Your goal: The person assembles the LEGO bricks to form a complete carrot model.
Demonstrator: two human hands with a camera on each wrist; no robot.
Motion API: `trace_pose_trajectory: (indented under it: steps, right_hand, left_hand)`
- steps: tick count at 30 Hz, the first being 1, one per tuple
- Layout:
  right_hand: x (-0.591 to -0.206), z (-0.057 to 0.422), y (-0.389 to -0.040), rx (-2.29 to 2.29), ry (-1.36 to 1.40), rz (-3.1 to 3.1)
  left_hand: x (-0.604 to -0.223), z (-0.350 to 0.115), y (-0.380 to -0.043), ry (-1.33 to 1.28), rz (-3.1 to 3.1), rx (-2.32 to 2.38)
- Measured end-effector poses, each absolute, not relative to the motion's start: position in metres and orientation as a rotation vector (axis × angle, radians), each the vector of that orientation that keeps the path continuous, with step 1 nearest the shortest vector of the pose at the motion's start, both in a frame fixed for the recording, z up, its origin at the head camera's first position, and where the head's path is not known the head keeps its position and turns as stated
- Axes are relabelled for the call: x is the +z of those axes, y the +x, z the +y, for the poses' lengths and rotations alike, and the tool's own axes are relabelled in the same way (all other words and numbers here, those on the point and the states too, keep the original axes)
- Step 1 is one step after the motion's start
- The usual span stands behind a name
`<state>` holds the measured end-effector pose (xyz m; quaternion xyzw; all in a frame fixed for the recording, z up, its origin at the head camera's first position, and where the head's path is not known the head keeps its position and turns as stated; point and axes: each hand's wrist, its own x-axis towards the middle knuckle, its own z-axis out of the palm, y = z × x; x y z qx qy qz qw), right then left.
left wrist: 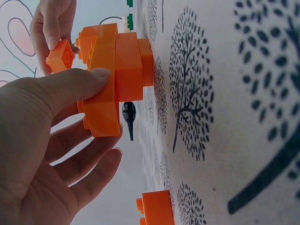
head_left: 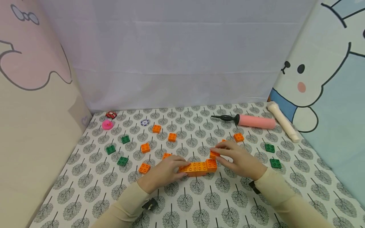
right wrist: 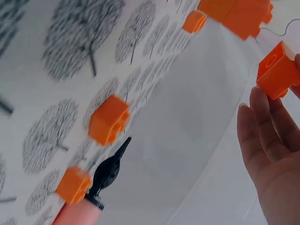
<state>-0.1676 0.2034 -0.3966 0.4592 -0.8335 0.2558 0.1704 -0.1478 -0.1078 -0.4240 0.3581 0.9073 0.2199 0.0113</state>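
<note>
In the head view an assembly of joined orange building blocks (head_left: 196,169) lies near the middle of the patterned cloth. My left hand (head_left: 170,172) grips its left end; the left wrist view shows the thumb along one side and fingers behind the orange blocks (left wrist: 105,84), which are stacked in layers. My right hand (head_left: 239,158) pinches a single orange block (right wrist: 277,70) between thumb and fingers. That block is held just above the right end of the assembly, and its hollow underside shows in the right wrist view.
Loose orange blocks (head_left: 145,148) lie around the hands, with green blocks (head_left: 122,161) to the left and more green blocks (head_left: 275,163) at right. Toward the back are a pink pump (head_left: 256,122), a white tube (head_left: 283,122), a pink duck (head_left: 107,124), a red toy car (head_left: 111,115) and a chip (head_left: 144,122).
</note>
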Motion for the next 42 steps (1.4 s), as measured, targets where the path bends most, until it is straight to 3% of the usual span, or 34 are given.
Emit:
trace_pose_trajectory:
  steps: [15,42]
  right_hand:
    - [-0.417,0.171,-0.164,0.733,1.490,-2.398]
    - [-0.421,0.170,-0.165,0.884,1.457,-2.517]
  left_hand:
    - [-0.426,-0.107,-0.150,1.122,2.831,0.703]
    - [-0.425,-0.106,-0.148,1.084,2.832,0.700]
